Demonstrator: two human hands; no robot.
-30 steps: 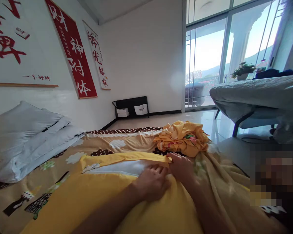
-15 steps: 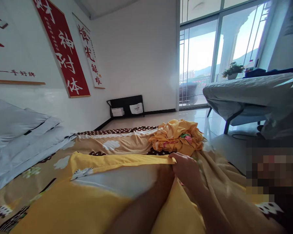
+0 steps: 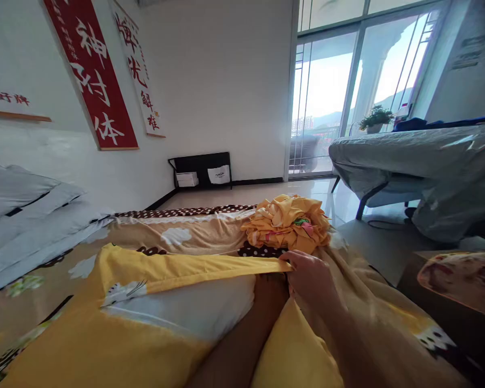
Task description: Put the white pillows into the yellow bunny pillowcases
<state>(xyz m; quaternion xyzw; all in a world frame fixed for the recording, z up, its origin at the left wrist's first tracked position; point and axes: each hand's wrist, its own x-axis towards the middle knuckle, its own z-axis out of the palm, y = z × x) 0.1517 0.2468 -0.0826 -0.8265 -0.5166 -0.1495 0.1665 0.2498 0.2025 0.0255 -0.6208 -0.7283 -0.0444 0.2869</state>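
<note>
A yellow pillowcase [image 3: 60,334] with a cat print near its corner lies spread across the bed in front of me. Its opening gapes toward me, and a white pillow [image 3: 186,307] shows inside. My right hand [image 3: 313,277] pinches the right end of the case's hem between thumb and fingers, holding that edge taut. From the bottom middle my left forearm reaches up to the right end of the opening. My left hand [image 3: 271,291] is in shadow beside the white pillow, below the hem, and its fingers are hidden.
Beyond my right hand lies a crumpled heap of orange-yellow cloth [image 3: 289,221] on the patterned bedspread [image 3: 210,240]. Grey-white pillows [image 3: 20,210] are stacked at left. A plastic-covered table [image 3: 408,156] stands at right, near a brown box [image 3: 412,280].
The view has shifted slightly, so the room appears farther left and higher. My right hand still pinches the hem, and the white pillow shows a little more clearly in the opening.
</note>
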